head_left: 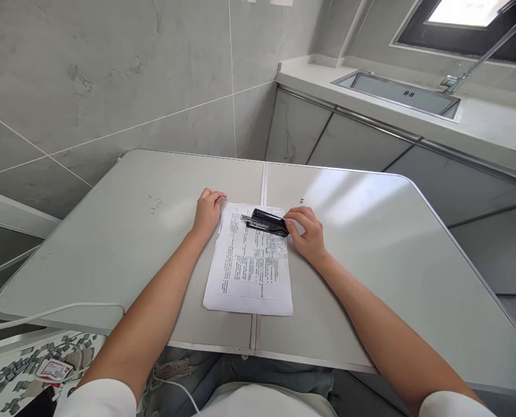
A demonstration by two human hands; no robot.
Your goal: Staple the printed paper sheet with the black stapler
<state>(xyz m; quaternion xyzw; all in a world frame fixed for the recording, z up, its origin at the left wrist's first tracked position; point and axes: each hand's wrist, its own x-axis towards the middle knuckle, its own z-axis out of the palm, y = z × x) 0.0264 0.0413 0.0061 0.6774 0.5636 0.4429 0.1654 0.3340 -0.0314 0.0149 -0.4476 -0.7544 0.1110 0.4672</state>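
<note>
A black stapler (267, 222) lies across the upper part of a printed stack of paper (249, 292), its silver front pointing left. My right hand (306, 233) grips the stapler's right end between thumb and fingers. At the upper left corner of the paper rests my left hand (207, 214), fingers curled in loosely on the tabletop. Its thumb side is close to the paper's edge, and nothing shows in it. Dense lines of print run sideways on the top sheet.
The paper lies over the centre seam of a pale folding table (353, 278). A white cable (66, 310) crosses its left front edge. Behind are a tiled wall (110, 69) and a counter with a sink (396, 95). Small dark marks (155, 204) dot the tabletop.
</note>
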